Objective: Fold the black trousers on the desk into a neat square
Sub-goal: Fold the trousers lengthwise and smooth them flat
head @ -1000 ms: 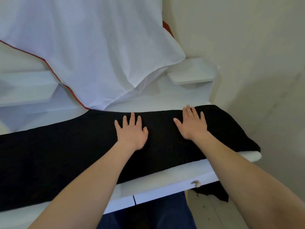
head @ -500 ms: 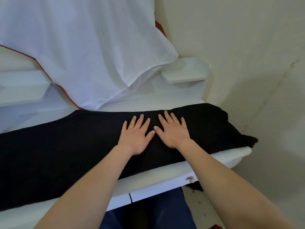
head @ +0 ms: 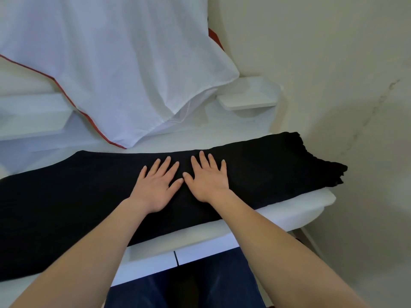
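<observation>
The black trousers (head: 255, 174) lie stretched in a long band across the white surface (head: 300, 210), already doubled lengthwise so that one leg seems to lie on the other, with the gathered end at the right reaching the corner of the surface and poking slightly past it, while the left end runs out of view. Both hands rest palm-down on the middle of the cloth: the left hand (head: 155, 187) and the right hand (head: 206, 181) sit side by side, thumbs nearly touching, fingers spread and flat. Neither grip is closed on anything; the palms only press the fabric, with no pinch of cloth between fingers and thumb. That flat, spread posture likely serves to smooth the band and hold its middle steady, so the layers stay aligned before an end is brought over. The central placement probably marks where a cross fold could fall, though that is a judgement. The trousers lie toward the near edge of the surface, within easy reach of both forearms. Behind them a white sheet with a red edge (head: 111, 74) hangs down over the back of the surface, its lower corner just short of the far edge of the trousers, and a small white shelf (head: 249, 98) stands at the back right, clear of the work. The square is not yet formed; the band is still long.
</observation>
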Available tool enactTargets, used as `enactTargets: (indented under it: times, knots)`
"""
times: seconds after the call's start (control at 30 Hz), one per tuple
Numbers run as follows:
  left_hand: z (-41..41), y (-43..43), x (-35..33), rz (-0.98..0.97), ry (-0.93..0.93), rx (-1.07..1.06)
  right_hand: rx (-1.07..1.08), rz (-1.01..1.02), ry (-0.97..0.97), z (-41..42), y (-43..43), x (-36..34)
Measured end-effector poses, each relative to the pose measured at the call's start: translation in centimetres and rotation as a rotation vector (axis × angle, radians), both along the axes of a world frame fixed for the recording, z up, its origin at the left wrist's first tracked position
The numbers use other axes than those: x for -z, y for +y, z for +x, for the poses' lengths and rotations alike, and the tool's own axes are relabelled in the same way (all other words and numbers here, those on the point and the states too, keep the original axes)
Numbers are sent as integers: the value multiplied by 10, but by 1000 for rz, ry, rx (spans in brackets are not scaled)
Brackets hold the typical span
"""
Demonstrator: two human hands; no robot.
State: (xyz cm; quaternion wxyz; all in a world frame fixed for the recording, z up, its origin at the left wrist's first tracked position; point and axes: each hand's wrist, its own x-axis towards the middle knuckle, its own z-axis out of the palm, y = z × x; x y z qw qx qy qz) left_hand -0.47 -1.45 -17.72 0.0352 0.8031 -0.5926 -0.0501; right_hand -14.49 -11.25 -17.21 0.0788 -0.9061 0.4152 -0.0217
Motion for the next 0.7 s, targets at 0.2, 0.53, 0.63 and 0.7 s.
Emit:
enactTargets:
  times: [0.2,0.53,0.63,0.7]
  knots:
    - [-24,-5,-13,-57,-58,-169,-192,39,-74,-4,-2,-7]
    - [-36,-8,-11,103,-18,-268,4,-54,39,-101,-34,0]
    - [-53,-10,-17,57,-74,-140,102,-48,57,-128,-43,1]
    - [-71,-19,-21,-21,8,40,155,-32,87,-132,-48,0]
